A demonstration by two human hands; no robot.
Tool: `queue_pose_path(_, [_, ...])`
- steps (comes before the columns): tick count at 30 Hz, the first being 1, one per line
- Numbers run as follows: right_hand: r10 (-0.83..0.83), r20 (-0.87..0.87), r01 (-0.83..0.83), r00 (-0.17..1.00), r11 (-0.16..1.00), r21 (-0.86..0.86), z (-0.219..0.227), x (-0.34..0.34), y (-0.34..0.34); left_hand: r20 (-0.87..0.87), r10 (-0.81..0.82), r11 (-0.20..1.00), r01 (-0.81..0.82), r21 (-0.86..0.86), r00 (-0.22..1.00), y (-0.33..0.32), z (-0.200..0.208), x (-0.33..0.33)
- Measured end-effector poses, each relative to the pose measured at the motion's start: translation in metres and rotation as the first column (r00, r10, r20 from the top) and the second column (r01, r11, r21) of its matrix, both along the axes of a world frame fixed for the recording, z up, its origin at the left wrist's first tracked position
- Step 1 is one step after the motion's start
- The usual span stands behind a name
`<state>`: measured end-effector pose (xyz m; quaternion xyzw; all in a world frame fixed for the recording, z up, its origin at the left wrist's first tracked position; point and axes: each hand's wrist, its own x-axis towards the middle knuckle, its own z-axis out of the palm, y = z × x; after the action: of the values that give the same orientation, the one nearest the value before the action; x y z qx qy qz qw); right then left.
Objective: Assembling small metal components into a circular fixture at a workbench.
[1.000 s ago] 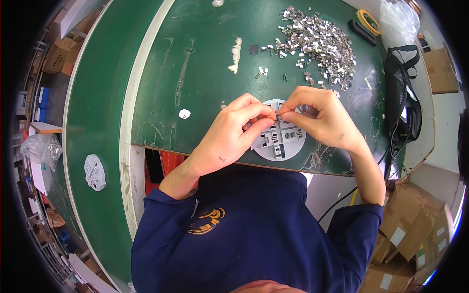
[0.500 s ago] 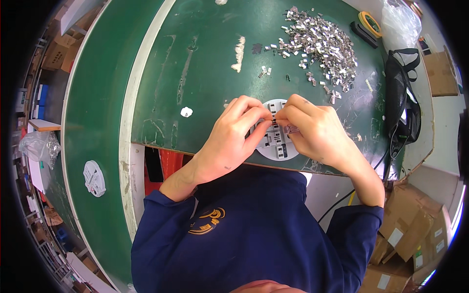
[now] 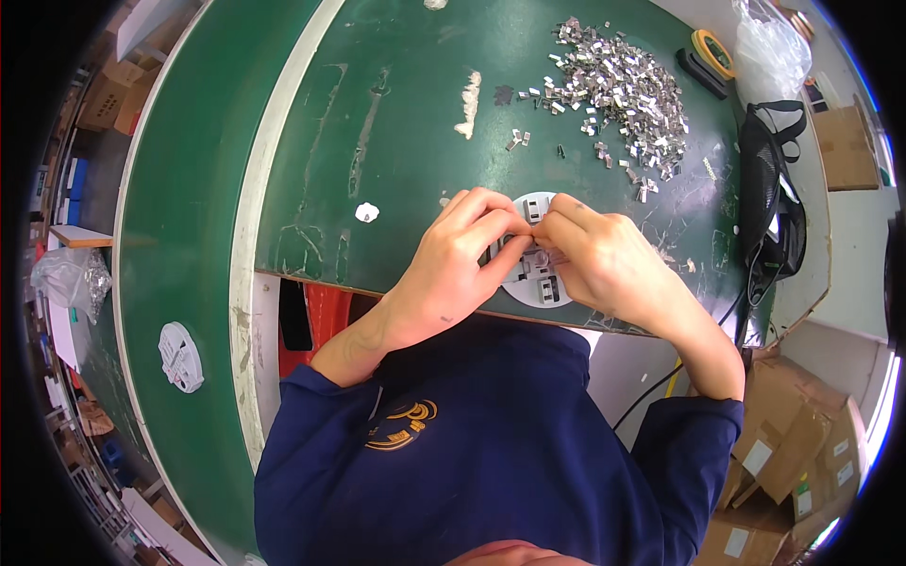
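Observation:
A round light-grey plastic disc (image 3: pixel 535 294) with slots and raised blocks lies at the near edge of the green table, below both hands. My left hand (image 3: pixel 469 253) bends over its left side, thumb and forefinger pinched together near the middle of the disc. From the other side my right hand (image 3: pixel 604 255) reaches in, its fingertips pinched against those of the left. Whatever the fingertips hold is hidden by the fingers. A small dark-and-silver part (image 3: pixel 547 291) sits in a slot at the disc's near side, and another part (image 3: pixel 535 209) at its far side.
A pile of small metal pieces (image 3: pixel 632 94) spreads over the far right of the table (image 3: pixel 406 170). Beside it lie a roll of yellow tape (image 3: pixel 713 54) and a black bag (image 3: pixel 772 198). Another grey disc (image 3: pixel 180 357) rests on the green surface to the left.
Both hands stay over the disc, their fingertips now closer together. A clear piece beside the right fingers has shifted toward the disc's middle. The whole view has shifted slightly.

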<state>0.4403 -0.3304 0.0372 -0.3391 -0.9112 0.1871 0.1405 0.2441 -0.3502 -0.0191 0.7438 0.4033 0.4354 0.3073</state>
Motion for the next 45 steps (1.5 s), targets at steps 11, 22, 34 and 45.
queue_pose_path(11, [-0.031,-0.045,0.028,0.999,0.997,-0.07,0.0,-0.002,0.002,0.013,-0.002,1.0,0.002,-0.001,1.0,0.003,0.001,0.0])
queue_pose_path(22, [-0.423,-0.721,-0.15,0.55,0.799,-0.583,0.024,-0.02,0.022,-0.252,-0.095,0.994,0.104,0.025,0.963,-0.01,0.001,0.003])
queue_pose_path(34, [-0.448,-0.771,-0.469,0.453,0.616,-0.633,-0.006,-0.023,0.035,-0.329,-0.115,0.992,0.123,0.001,0.937,-0.006,0.002,0.005])
queue_pose_path(45, [-0.333,-0.743,-0.204,0.581,0.824,-0.529,0.017,-0.017,0.038,-0.328,-0.099,0.994,0.107,0.006,0.939,-0.009,0.002,0.002])
